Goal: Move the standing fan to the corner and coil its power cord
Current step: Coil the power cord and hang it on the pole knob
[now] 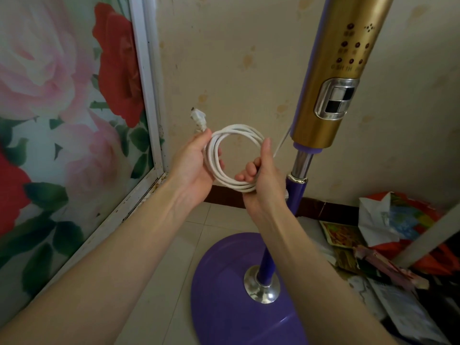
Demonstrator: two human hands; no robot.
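- The power cord (pixel 235 129) is held in the air in front of the wall (pixel 224 58), above the floor (pixel 174 257). It is gathered into a nearly round coil of several turns.
- The left hand (pixel 193 165) has its grip closed round the left side of the coil, with the thumb on top just below the plug (pixel 199 119).
- The right hand (pixel 263 178) has its grip closed on the lower right of the coil. Its fingers curl through the loop and the thumb stands up along the outer turns.
- The step in hand looks like finishing the coil.
  - Keep one grip clamped across all the turns so none slips out.
  - Use the other to lay in the last slack at the same loop size.
  - Leave the tail (pixel 282 141) that runs to the fan loose enough that it does not tug the column.
  - To lock the coil, the plug end could be wrapped or tucked round the bundle.
- The coil's open face is turned roughly toward the wearer, and as a ring it has no real long axis. The plug sticks up and to the left, toward the flowered panel (pixel 62 108).
- The standing fan (pixel 331 95) stands upright, its long axis vertical.
  - Its purple base (pixel 224 282) is on the floor, close to the corner where the flowered panel meets the wall.
  - Its button face is turned toward the wearer.
- Loose papers (pixel 388 220) lie on the floor just right of the base, so a dropped coil could tangle there.
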